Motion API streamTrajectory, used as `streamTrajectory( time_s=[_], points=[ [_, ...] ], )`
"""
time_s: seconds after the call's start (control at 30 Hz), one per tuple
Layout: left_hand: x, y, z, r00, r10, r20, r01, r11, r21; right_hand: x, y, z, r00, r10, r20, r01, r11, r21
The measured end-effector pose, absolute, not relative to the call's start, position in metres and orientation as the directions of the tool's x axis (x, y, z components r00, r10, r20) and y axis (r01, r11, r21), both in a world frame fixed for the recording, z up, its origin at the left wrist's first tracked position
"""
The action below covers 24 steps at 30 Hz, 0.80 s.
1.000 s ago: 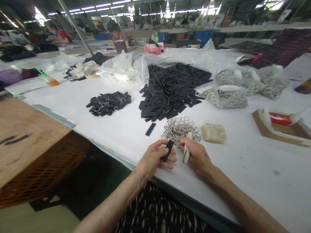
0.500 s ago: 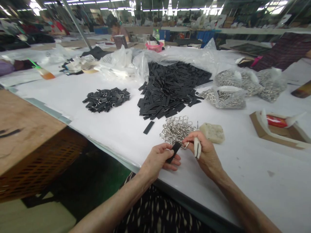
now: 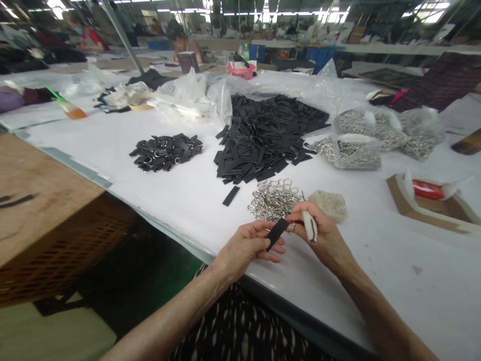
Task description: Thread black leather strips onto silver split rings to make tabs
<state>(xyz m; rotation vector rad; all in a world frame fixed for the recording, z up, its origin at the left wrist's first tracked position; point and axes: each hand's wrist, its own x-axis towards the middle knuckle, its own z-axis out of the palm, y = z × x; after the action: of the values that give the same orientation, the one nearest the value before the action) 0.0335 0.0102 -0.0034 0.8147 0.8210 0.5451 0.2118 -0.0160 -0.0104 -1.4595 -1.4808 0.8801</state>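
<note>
A flat black strip [image 3: 277, 234] lies between the two hands, just on the near side of the ring pile [image 3: 272, 199], slanting with its far end toward the right. The left hand [image 3: 259, 243] pinches its lower end between thumb and fingers, the other fingertips spread out beneath. The right hand [image 3: 317, 225] closes thumb and forefinger at the upper end, pinching a shiny metal ring [image 3: 290, 228]; whether the strip passes through it cannot be told. An off-white, stick-like piece [image 3: 310, 227] with a dark line along it is tucked in the same hand. The ring pile itself is a loose tangle of bright, bent-wire loops. Just right of it sits a pale, waxy-looking block [image 3: 329, 205] with rounded corners; to its left lies a single strip [image 3: 231, 196], smooth and rectangular. Beyond it spreads a broad heap of matte black strips [image 3: 263, 135], and farther left a smaller mound of black pieces [image 3: 165, 152] showing silvery curves. Right of it and beyond, crinkled clear plastic bags [image 3: 356, 155] bulge with metal rings, with an open cardboard box [image 3: 424, 208] nearer
</note>
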Motion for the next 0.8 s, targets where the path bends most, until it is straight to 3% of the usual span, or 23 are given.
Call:
streamTrajectory(
  time_s=[0.2,0.47,0.63,0.8],
  points=[
    [0.026,0.006,0.006,0.531,0.749,-0.396,-0.264,0.590,0.763,0.209,-0.018,-0.009,0.072,0.991,0.114,0.322,0.085,-0.943],
    [-0.001,0.001,0.025,0.351,0.899,-0.261,-0.416,0.400,0.817,0.200,-0.021,-0.012,0.124,0.990,0.067,0.241,0.036,-0.970],
    [-0.006,-0.003,0.024,0.335,0.902,-0.272,-0.382,0.394,0.836,0.192,-0.023,0.003,0.065,0.996,0.054,0.338,0.029,-0.941],
    [0.000,-0.003,0.012,0.386,0.854,-0.348,-0.230,0.454,0.861,0.180,-0.017,0.030,-0.021,0.997,0.076,0.473,0.077,-0.878]
  ],
)
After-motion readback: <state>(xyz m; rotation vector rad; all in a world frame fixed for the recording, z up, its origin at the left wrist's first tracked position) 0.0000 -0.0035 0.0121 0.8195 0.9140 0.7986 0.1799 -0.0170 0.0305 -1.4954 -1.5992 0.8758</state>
